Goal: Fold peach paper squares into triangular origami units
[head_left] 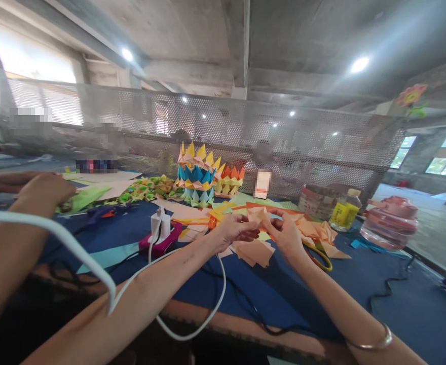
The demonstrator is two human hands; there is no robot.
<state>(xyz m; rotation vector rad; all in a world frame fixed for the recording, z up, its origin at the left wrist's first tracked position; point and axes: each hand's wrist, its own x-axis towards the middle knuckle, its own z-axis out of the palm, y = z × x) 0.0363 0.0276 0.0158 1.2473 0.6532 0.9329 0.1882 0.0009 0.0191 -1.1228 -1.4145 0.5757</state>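
My left hand (235, 229) and my right hand (286, 234) meet above the blue table (360, 284), both pinching a small folded piece of peach paper (259, 215). More folded peach pieces (256, 251) lie on the table just below my hands. A thin bangle (375, 342) circles my right wrist. A white cable (192, 329) loops under my left forearm.
A stacked origami crown in yellow, blue and orange (200, 177) stands behind my hands. A pink device with a white charger (161, 234) lies left of them. A yellow-labelled bottle (345, 210) and a pink container (389, 223) stand at the right. Another person's hand (44, 190) rests at the left on green paper.
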